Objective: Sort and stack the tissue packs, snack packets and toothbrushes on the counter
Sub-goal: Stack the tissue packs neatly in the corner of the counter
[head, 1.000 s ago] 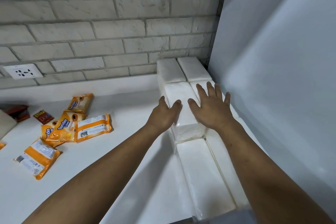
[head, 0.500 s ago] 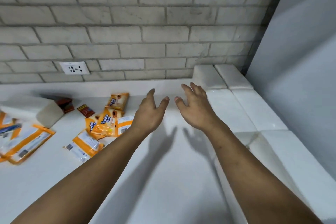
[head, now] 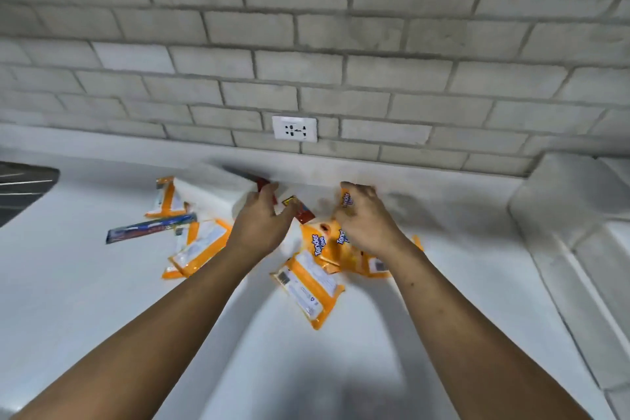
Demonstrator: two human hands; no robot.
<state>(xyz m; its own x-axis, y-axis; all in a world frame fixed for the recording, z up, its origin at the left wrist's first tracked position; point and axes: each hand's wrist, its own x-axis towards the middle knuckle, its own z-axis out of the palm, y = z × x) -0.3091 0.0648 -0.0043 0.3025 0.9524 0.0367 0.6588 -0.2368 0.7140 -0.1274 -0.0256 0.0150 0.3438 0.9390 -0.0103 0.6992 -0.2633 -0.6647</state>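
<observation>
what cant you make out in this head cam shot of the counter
Head view, right hand: motion blur hides whether it grips the snack packets.
Small red packet: print too blurred to read.
Dark object: cut by the left edge.
Stacked tissue packs: blurred, cut by the right edge.

The single head view looks forward and down, close over the counter (head: pixel 85 300), facing the brick wall (head: pixel 306 44).

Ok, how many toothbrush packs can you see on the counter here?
1. A blue toothbrush pack lies left of the left hand, its right end among the orange snack packets. Others may be hidden under packets or the tissue pack.
</observation>
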